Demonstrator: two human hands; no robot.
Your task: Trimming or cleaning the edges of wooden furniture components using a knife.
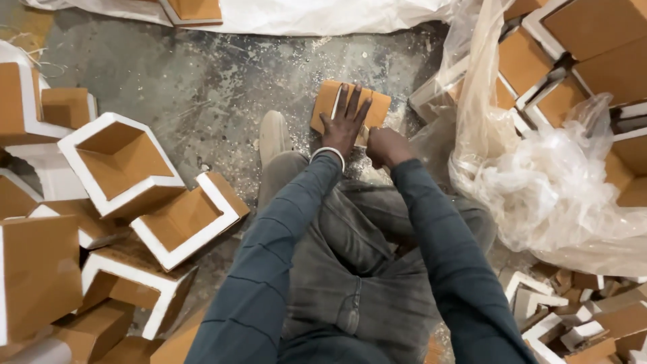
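The brown corner block [350,104] lay on the grey concrete floor [202,81] just ahead of my knees, near the toe of my shoe. It was a flat, roughly square piece faced in orange-brown board, with a thin white foam edge showing along its left side and at its near corner. It sat slightly turned, its corners pointing away from me at an angle. My left hand [344,121] pressed flat on top of it with fingers spread, covering its middle. My right hand [387,147] was closed in a fist against its near right edge. White crumbs and dust lay scattered about it.
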